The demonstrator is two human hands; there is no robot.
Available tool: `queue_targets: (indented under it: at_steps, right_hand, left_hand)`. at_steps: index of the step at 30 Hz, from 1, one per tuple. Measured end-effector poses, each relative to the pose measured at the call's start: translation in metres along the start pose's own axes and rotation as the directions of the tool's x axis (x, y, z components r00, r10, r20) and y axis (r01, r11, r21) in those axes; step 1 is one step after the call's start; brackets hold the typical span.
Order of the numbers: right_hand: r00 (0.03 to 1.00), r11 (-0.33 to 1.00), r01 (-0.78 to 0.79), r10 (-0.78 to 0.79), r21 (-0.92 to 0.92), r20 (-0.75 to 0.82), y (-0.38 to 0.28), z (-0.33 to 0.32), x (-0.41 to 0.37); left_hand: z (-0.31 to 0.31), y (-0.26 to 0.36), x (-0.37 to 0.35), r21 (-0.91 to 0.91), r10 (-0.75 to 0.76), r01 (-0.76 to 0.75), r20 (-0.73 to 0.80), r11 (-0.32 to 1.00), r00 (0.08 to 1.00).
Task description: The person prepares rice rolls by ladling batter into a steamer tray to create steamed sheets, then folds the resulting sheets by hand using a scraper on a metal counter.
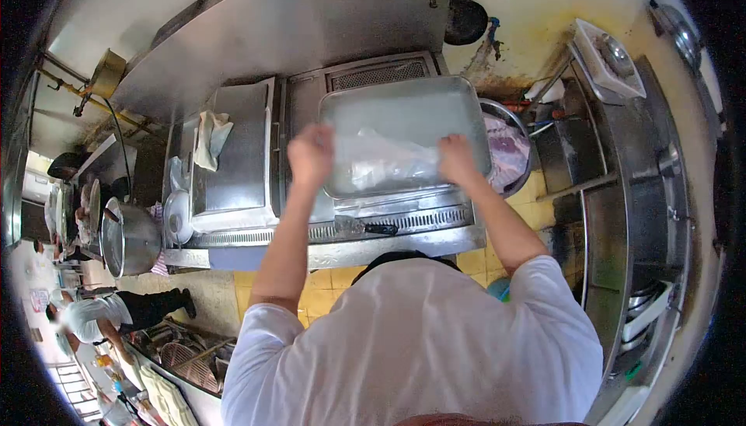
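A large rectangular metal tray lies on the steel counter in front of me. Stretched across its lower half is a clear plastic bag or sheet. My left hand, blurred, is closed at the plastic's left end, by the tray's left rim. At the other end my right hand is closed too, just inside the right rim. Nearer my body, a black-handled tool rests on the counter's front ledge; it looks like a cleaver or wide knife.
A tub holding something pink and white, perhaps meat, stands right of the tray. To the left are a flat steel griddle cover with a cloth and a large pot. Another person stands at far left. Steel shelving lines the right.
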State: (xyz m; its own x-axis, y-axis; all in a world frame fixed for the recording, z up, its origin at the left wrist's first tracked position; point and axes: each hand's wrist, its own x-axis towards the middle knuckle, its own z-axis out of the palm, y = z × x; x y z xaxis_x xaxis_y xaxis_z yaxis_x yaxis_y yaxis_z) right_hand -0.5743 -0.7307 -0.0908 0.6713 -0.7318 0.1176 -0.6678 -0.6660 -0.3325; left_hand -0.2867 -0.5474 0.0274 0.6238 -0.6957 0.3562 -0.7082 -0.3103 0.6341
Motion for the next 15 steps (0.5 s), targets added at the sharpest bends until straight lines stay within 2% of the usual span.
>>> queue_targets:
  at_steps: [1, 2, 3, 4, 5, 6, 7, 8, 10, 11, 12, 13, 14, 15]
  right_hand:
    - [0.992, 0.991, 0.084, -0.094, -0.106, -0.085, -0.009, -0.004, -0.002]
    - [0.991, 0.990, 0.088, -0.098, -0.111, -0.086, -0.012, -0.001, -0.001]
    - [0.996, 0.994, 0.093, -0.092, -0.054, 0.021, -0.014, 0.006, 0.000]
    - [0.988, 0.996, 0.086, -0.086, 0.006, 0.128, -0.014, 0.016, -0.002]
    - [0.988, 0.996, 0.084, -0.084, 0.002, 0.126, -0.008, 0.028, 0.000]
    - [0.966, 0.999, 0.015, -0.002, -0.051, 0.259, 0.000, 0.036, 0.007]
    - [0.919, 0.993, -0.045, 0.085, -0.112, 0.384, 0.008, 0.043, 0.013]
    - [0.919, 0.992, -0.042, 0.084, -0.116, 0.385, 0.001, 0.031, 0.020]
    - [0.872, 0.972, -0.224, 0.235, -0.078, 0.430, -0.041, -0.021, 0.038]
    - [0.976, 0.975, -0.116, 0.076, 0.191, 0.202, -0.057, -0.032, 0.042]
    - [0.997, 0.908, 0.054, -0.028, 0.415, -0.070, -0.074, -0.042, 0.044]
    - [0.996, 0.812, 0.089, -0.061, 0.577, -0.068, -0.100, -0.062, 0.052]
    - [0.993, 0.686, 0.120, -0.094, 0.718, -0.076, -0.119, -0.079, 0.059]
    - [0.993, 0.686, 0.121, -0.095, 0.717, -0.077, -0.123, -0.084, 0.058]
  left_hand:
    - [0.028, -0.019, -0.021, 0.033, 0.043, -0.048, 0.149, 0.998, 0.988]
    - [0.058, -0.041, -0.038, 0.141, 0.082, -0.132, 0.315, 0.981, 0.946]
    - [0.081, -0.058, -0.051, 0.232, 0.095, -0.230, 0.478, 0.945, 0.873]
    - [0.092, -0.066, -0.060, 0.230, 0.095, -0.229, 0.480, 0.946, 0.872]
    - [0.101, -0.070, -0.065, 0.247, 0.021, -0.201, 0.583, 0.948, 0.812]
    - [0.104, -0.065, -0.062, 0.265, -0.051, -0.174, 0.671, 0.949, 0.740]
    - [0.107, -0.060, -0.059, 0.260, -0.048, -0.172, 0.667, 0.950, 0.743]
    - [0.101, -0.047, -0.051, 0.205, -0.035, -0.121, 0.628, 0.971, 0.777]
    - [0.089, -0.012, -0.031, 0.119, 0.010, -0.080, 0.499, 0.990, 0.866]
    - [0.083, 0.009, -0.020, 0.092, 0.045, -0.090, 0.409, 0.992, 0.911]
    - [0.072, 0.036, -0.012, -0.043, 0.149, -0.143, 0.297, 0.989, 0.943]
    - [0.059, 0.060, -0.004, -0.169, 0.238, -0.210, 0.167, 0.963, 0.957]
    - [0.046, 0.075, 0.005, -0.169, 0.237, -0.209, 0.166, 0.963, 0.957]
    - [0.035, 0.088, 0.014, -0.211, 0.311, -0.293, 0.056, 0.933, 0.949]
